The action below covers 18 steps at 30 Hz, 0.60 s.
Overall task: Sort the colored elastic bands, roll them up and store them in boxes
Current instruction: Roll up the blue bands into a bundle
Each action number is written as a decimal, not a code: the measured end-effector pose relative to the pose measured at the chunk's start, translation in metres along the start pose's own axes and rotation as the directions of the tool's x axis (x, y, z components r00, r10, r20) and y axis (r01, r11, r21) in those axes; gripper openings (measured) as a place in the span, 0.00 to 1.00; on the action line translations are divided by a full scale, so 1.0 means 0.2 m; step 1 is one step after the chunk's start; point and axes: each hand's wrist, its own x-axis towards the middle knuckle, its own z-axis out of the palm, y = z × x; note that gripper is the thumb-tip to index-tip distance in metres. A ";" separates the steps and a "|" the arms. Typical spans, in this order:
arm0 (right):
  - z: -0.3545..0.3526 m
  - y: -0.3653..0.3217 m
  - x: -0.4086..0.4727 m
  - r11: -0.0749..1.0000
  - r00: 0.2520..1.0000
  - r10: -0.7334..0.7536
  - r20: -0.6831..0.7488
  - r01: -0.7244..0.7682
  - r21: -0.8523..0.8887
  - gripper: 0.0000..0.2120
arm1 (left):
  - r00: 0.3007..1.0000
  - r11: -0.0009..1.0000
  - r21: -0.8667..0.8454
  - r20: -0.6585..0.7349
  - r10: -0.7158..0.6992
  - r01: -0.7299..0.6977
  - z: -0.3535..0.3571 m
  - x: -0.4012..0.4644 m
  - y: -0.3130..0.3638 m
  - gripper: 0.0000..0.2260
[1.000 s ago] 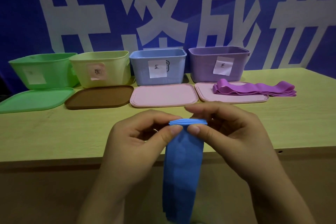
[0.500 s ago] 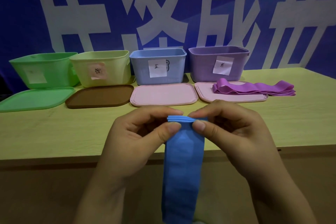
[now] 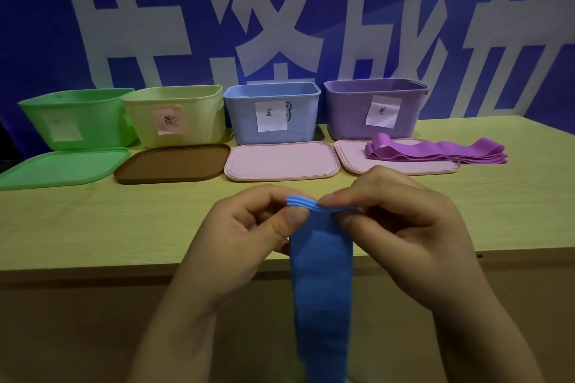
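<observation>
Head cam: I see left hand [image 3: 249, 233] & right hand [image 3: 401, 227] both pinching top edge of stacked flat blue elastic bands [image 3: 320, 283], rest hanging below wooden table [image 3: 124, 227] front edge. Looks soft, light, stretchy, prob. slippery; grip top corners w/ fingertips.

blue bands [image 3: 320, 283] hang; purple bands [image 3: 435, 151] lie flat.
</observation>
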 end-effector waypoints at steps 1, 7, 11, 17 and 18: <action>0.00 0.00 0.00 1.000 1.000 -0.013 -0.005 0.013 -0.014 0.11 | 0.999 1.000 0.003 0.034 -0.017 0.017 0.00 0.00 0.00 0.08; 0.00 0.01 0.00 0.994 0.997 -0.071 -0.031 0.068 -0.091 0.11 | 0.995 0.983 -0.168 0.072 -0.066 0.078 0.01 -0.01 -0.04 0.19; 0.00 0.02 0.00 0.980 0.997 -0.078 -0.010 0.075 -0.186 0.11 | 0.986 0.929 -0.331 0.053 -0.156 0.165 0.04 -0.02 -0.01 0.05; 0.02 0.02 0.00 0.958 0.995 -0.095 0.029 0.099 -0.270 0.10 | 0.981 0.967 -0.201 -0.086 -0.175 0.155 0.07 -0.03 0.03 0.12; 0.02 0.03 0.00 0.955 0.994 -0.104 0.031 0.108 -0.275 0.10 | 0.979 0.976 -0.160 -0.113 -0.168 0.149 0.07 -0.03 0.03 0.13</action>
